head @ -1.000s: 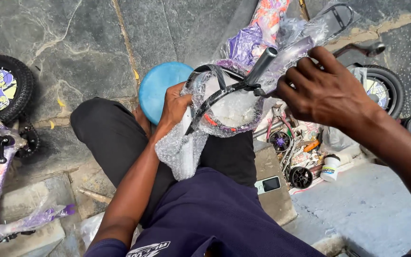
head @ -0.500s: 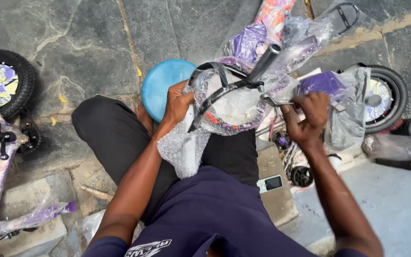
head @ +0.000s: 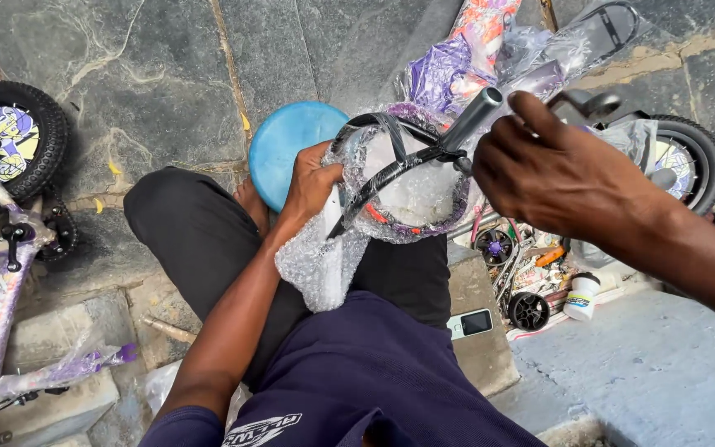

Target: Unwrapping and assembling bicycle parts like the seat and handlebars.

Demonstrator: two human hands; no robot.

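My left hand (head: 312, 184), fingers curled, gripped the bubble-wrapped handlebar (head: 403, 178) at centre frame to steady it. My right hand (head: 556, 170), fingers bent together, pinched its grey stem (head: 473, 116)

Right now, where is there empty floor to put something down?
The dark stone slabs between the wheel on the left and the blue disc are bare. So is the grey slab at lower right, below the small white pot. It is crowded under the right hand, where small parts lie heaped.
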